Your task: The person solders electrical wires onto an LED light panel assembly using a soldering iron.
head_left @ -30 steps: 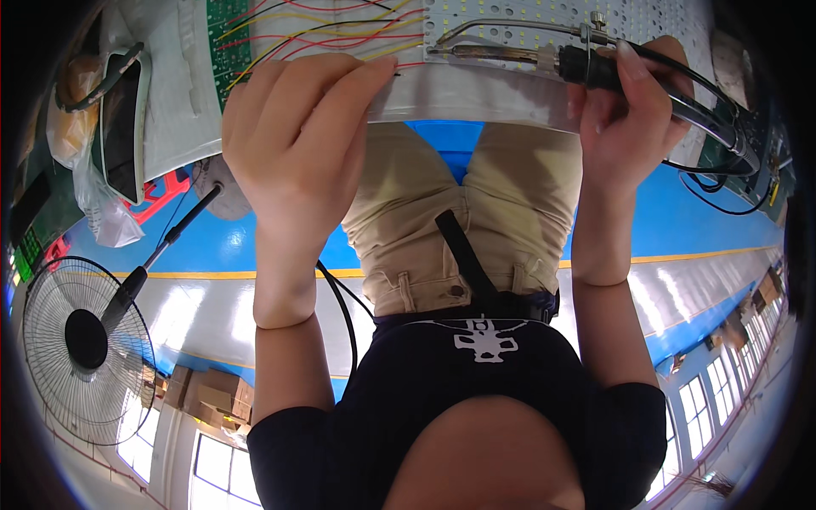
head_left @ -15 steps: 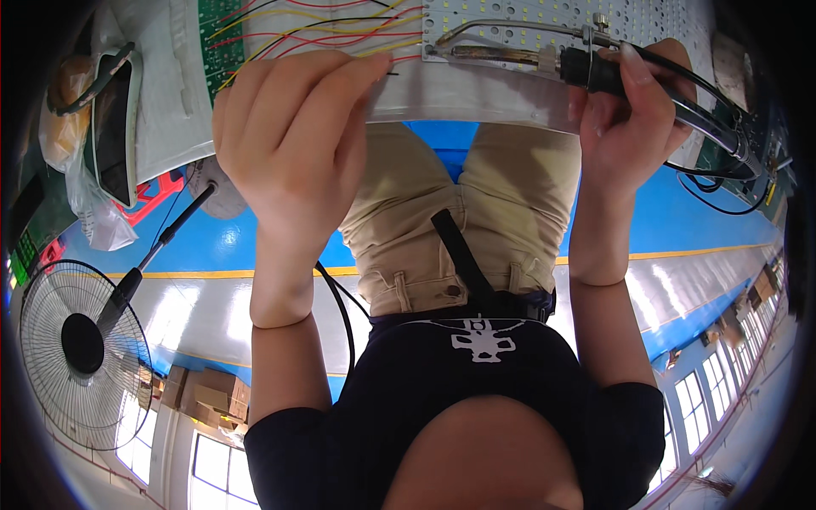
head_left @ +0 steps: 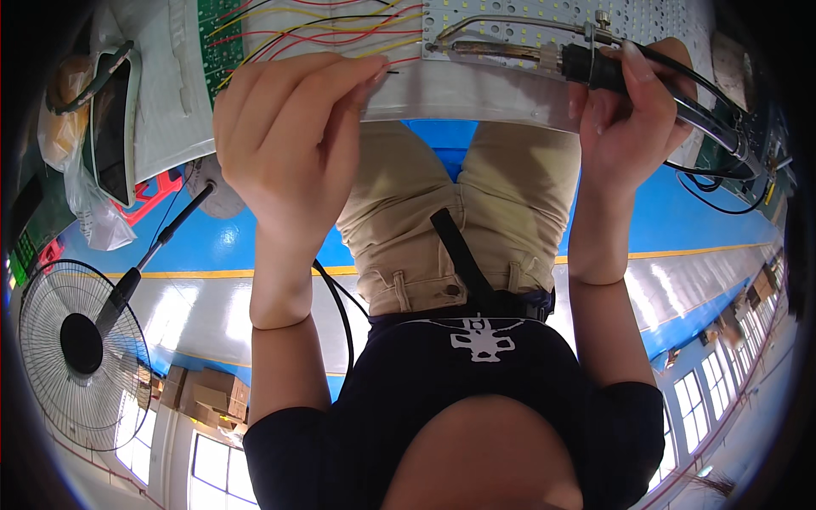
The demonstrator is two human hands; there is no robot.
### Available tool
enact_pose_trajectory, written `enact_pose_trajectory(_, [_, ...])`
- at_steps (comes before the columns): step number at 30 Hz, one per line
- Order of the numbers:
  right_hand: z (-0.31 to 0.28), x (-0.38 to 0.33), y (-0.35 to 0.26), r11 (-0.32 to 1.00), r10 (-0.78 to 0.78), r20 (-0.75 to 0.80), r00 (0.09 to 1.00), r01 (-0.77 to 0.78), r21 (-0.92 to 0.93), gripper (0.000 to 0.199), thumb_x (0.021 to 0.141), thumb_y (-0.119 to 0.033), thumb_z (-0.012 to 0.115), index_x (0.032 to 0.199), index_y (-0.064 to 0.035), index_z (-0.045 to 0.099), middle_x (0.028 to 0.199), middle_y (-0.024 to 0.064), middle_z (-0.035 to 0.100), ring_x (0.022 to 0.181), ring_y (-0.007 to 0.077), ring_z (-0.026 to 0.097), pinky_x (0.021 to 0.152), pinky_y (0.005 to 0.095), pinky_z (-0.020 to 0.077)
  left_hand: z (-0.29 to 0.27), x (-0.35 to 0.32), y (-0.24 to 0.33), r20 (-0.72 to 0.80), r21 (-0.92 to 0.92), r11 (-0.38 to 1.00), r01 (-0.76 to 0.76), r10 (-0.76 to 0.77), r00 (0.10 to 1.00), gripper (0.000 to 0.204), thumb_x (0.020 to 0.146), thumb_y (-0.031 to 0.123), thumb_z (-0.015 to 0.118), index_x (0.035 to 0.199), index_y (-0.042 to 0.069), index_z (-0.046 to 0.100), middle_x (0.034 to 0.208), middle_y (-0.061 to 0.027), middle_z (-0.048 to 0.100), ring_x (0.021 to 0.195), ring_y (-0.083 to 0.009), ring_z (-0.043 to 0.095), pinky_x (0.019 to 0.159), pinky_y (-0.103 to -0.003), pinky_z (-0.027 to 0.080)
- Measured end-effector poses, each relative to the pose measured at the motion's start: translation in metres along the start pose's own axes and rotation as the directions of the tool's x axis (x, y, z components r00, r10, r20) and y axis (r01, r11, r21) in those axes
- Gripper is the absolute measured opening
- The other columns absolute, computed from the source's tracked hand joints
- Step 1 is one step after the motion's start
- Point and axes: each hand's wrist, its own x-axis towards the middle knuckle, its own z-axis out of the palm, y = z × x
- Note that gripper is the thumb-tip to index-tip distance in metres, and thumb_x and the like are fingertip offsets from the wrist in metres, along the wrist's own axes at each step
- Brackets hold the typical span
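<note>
My right hand [head_left: 633, 119] is wrapped round the black handle of a soldering iron [head_left: 586, 68], whose metal barrel points left. A thin bent feed tube [head_left: 518, 21] is clamped above it, and both tips come together at the left edge of a white LED board [head_left: 544, 10]. The fingers of my left hand [head_left: 289, 136] are pinched at the end of a red wire [head_left: 405, 60] that runs to the board near the iron's tip; the fingertips partly hide it. More red, yellow and black wires [head_left: 340, 34] stretch between the LED board and a green circuit board [head_left: 210, 51].
A white-covered table edge [head_left: 476, 106] lies in front of my lap. At left are a dark tray-like thing with a pale rim [head_left: 115, 127], a plastic bag [head_left: 98, 212] and a standing fan [head_left: 83, 344]. Black cables [head_left: 722, 191] hang at the right.
My left hand has shifted slightly, its fingertips a little lower and further left. The soldering iron has moved very slightly right, its tip still at the board's edge.
</note>
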Motion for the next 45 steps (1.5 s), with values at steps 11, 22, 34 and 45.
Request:
enact_pose_trajectory(11, [0.000, 0.000, 0.002, 0.997, -0.029, -0.029, 0.999, 0.027, -0.068, 0.017, 0.087, -0.007, 0.052, 0.072, -0.0058, 0.044, 0.047, 0.0013, 0.035, 0.032, 0.0087, 0.030, 0.034, 0.0279, 0.0361, 0.006, -0.001, -0.003, -0.054, 0.067, 0.996, -0.057, 0.061, 0.997, 0.020, 0.064, 0.008, 0.077, 0.083, 0.014, 0.072, 0.078, 0.0032, 0.062, 0.070, -0.0182, 0.056, 0.063, -0.032, 0.040])
enact_pose_trajectory(22, [0.000, -0.003, 0.001, 0.990, -0.007, -0.079, 0.997, -0.004, -0.143, 0.014, 0.087, -0.007, 0.053, 0.074, -0.0045, 0.046, 0.048, 0.0036, 0.042, 0.031, 0.0104, 0.033, 0.034, 0.0283, 0.0384, 0.006, 0.000, -0.003, -0.056, 0.078, 0.993, -0.091, 0.096, 0.994, 0.022, 0.062, 0.007, 0.076, 0.082, 0.014, 0.071, 0.077, 0.0033, 0.062, 0.069, -0.0179, 0.056, 0.060, -0.032, 0.040])
enact_pose_trajectory(34, [-0.005, -0.002, 0.006, 0.997, -0.035, -0.019, 0.999, 0.033, -0.075, 0.013, 0.086, -0.006, 0.052, 0.075, -0.0026, 0.047, 0.048, 0.0042, 0.041, 0.032, 0.0119, 0.036, 0.034, 0.0284, 0.0391, 0.004, 0.000, -0.002, -0.041, 0.083, 0.994, -0.076, 0.080, 0.996, 0.022, 0.062, 0.007, 0.077, 0.083, 0.014, 0.072, 0.078, 0.0033, 0.063, 0.070, -0.0179, 0.056, 0.060, -0.031, 0.040])
enact_pose_trajectory(45, [-0.007, -0.003, 0.005, 0.997, -0.006, -0.058, 0.998, 0.001, -0.076, 0.012, 0.084, -0.004, 0.057, 0.074, -0.0023, 0.050, 0.045, 0.0028, 0.039, 0.034, 0.0126, 0.040, 0.035, 0.0283, 0.0388, 0.005, 0.002, -0.005, -0.049, 0.081, 0.991, -0.111, 0.115, 0.992, 0.024, 0.062, 0.007, 0.076, 0.084, 0.015, 0.072, 0.079, 0.0034, 0.063, 0.070, -0.0179, 0.056, 0.060, -0.032, 0.040])
